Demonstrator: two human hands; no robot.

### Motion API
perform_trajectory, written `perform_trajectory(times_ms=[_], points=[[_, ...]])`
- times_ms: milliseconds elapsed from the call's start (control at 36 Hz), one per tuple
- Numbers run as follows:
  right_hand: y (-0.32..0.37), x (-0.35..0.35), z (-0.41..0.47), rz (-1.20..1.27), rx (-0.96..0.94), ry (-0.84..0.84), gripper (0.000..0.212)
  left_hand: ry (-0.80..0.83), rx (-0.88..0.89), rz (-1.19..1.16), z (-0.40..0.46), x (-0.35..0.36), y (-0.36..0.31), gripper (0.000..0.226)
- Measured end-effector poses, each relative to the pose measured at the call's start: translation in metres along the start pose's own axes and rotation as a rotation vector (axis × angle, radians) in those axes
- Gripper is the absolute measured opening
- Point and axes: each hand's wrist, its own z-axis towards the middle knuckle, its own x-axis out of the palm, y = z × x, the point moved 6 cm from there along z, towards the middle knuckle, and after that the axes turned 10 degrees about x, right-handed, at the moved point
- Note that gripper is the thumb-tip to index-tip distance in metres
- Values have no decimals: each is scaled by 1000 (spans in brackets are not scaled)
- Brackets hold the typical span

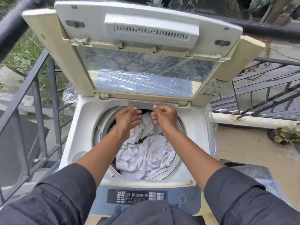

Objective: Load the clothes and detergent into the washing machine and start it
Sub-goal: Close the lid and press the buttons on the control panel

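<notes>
A top-loading washing machine (78, 127) stands in front of me with its lid (146, 51) folded up and back. White clothes (146, 153) lie crumpled inside the drum. Both my arms reach over the drum's far side. My left hand (127, 118) hovers above the clothes with its fingers straight and spread, holding nothing. My right hand (164, 115) is just beside it, fingers loosely curled, thumb raised near the rear rim; nothing shows in its grip. The control panel (138, 196) sits at the near edge. No detergent is visible.
A dark metal railing (37, 101) runs along the left, with plants beyond it. To the right are a tiled floor (240, 143), a potted plant (285, 135) and more railing. A dark object (246, 169) stands close at the machine's right side.
</notes>
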Motion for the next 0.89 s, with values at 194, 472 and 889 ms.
perform_trajectory(times_ms=[194,472,889], points=[[29,-9,-44,-125,-230,38,23,97,274,182,-49,8,-49,23],[126,-39,-160,-413,-972,-328,20,19,1196,763,-150,23,-164,27],[261,-24,-177,-728,-1373,-727,38,-147,1723,1110,-159,92,-308,30]])
